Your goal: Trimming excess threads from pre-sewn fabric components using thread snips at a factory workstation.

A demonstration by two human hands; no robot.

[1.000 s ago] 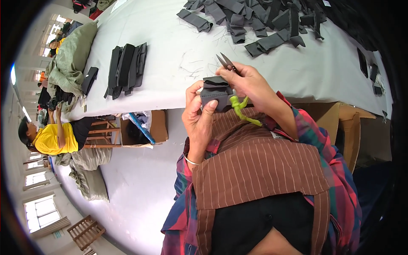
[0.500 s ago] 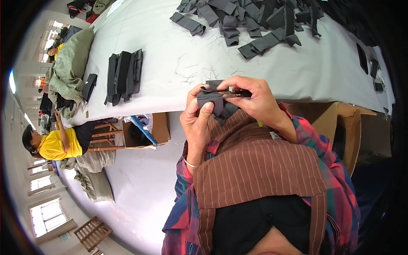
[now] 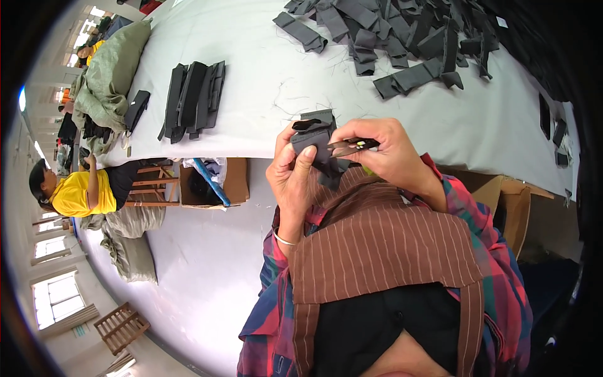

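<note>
My left hand grips a folded dark grey fabric piece at the near edge of the white table. The thumb presses on its front. My right hand holds small thread snips with the blades pointing left at the fabric, touching it. A bit of yellow-green handle shows under the right palm. Part of the fabric hangs down between the two hands.
A heap of several dark grey fabric pieces lies at the far side of the table. A neat stack of black pieces sits to the left. A person in yellow sits at far left by a cardboard box.
The snips, pointing up a second ago, have swung down to lie sideways against the fabric. Both hands shifted slightly with the piece.
</note>
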